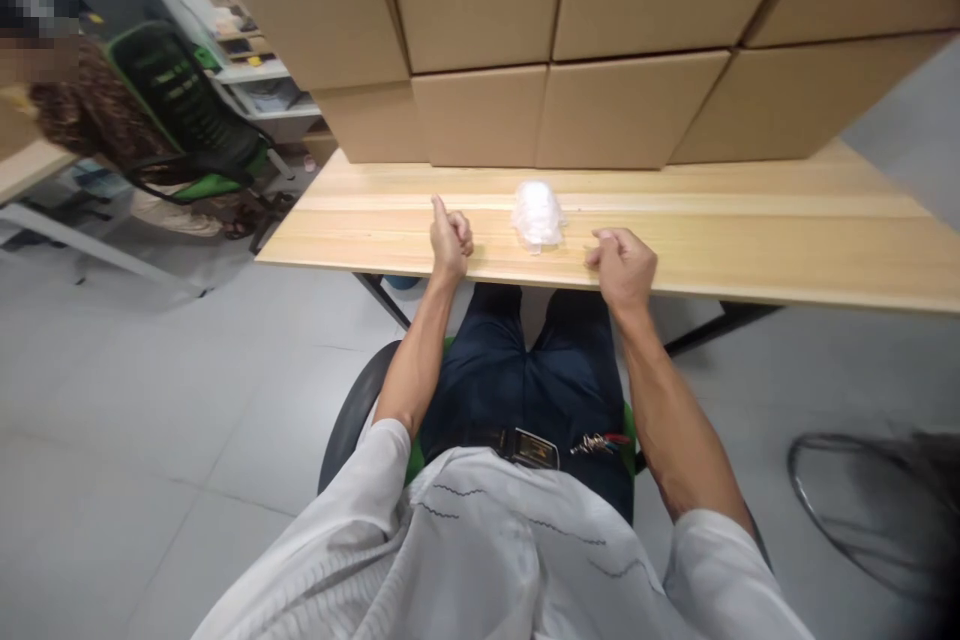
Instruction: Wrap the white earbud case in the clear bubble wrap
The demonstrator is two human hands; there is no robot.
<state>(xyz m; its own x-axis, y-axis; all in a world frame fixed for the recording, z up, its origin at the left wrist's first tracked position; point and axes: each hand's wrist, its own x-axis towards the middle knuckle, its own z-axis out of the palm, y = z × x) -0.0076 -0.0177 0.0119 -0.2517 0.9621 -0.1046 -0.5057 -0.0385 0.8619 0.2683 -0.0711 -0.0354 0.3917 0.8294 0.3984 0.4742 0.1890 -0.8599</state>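
A white bundle (pixel 537 216), which looks like crumpled plastic or thin wrap, lies on the light wooden table (pixel 750 220) between my hands. To its left my left hand (pixel 451 238) is at the table's front edge, fingers curled in and thumb pointing up, with nothing visible in it. My right hand (pixel 625 266) is right of the bundle, closed in a loose fist over the front edge; nothing shows in its grip. Neither hand touches the bundle.
Cardboard boxes (pixel 480 115) stand stacked in two rows along the table's back. At the far left are a black and green chair (pixel 172 100), a partly visible person (pixel 82 100) and another table (pixel 30 165). A dark round frame (pixel 817 510) is on the floor at right.
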